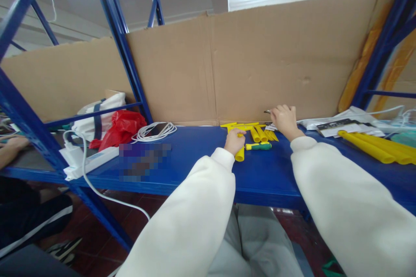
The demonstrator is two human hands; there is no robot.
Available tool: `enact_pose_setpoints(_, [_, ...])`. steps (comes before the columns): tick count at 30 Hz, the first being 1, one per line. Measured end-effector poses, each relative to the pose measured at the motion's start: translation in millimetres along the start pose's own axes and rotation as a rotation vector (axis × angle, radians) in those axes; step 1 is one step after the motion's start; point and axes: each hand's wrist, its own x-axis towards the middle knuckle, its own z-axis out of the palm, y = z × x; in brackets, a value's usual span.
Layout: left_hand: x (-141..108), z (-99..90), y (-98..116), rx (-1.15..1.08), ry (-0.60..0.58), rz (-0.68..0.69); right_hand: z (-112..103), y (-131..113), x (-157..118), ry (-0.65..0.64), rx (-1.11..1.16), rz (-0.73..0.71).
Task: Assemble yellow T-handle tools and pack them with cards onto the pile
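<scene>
My left hand (234, 140) is closed on a yellow plastic tube (239, 156), whose open round end points toward me. To its right lies a screwdriver (258, 146) with a green and yellow handle. My right hand (284, 119) is raised near the cardboard with its fingers pinched. A small slim metal piece (267, 111) sticks out to the left of those fingers; its kind is too small to make out. Behind the screwdriver, more yellow tube parts (255, 134) and small flat yellow pieces (271, 135) lie close together.
The blue shelf table (201, 151) is backed by cardboard (276, 60). Long yellow tubes (378, 149) lie at right. A coiled white cable (156, 132), red bag (121, 127) and power strip (92, 162) are at left. Another person's hand (14, 145) shows at far left.
</scene>
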Motion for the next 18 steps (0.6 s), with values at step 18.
enact_pose_setpoints(18, [5.3,-2.4,1.4,-0.215,0.055,-0.006,-17.9,-58.1,-31.1,0.040,0.388,-0.494])
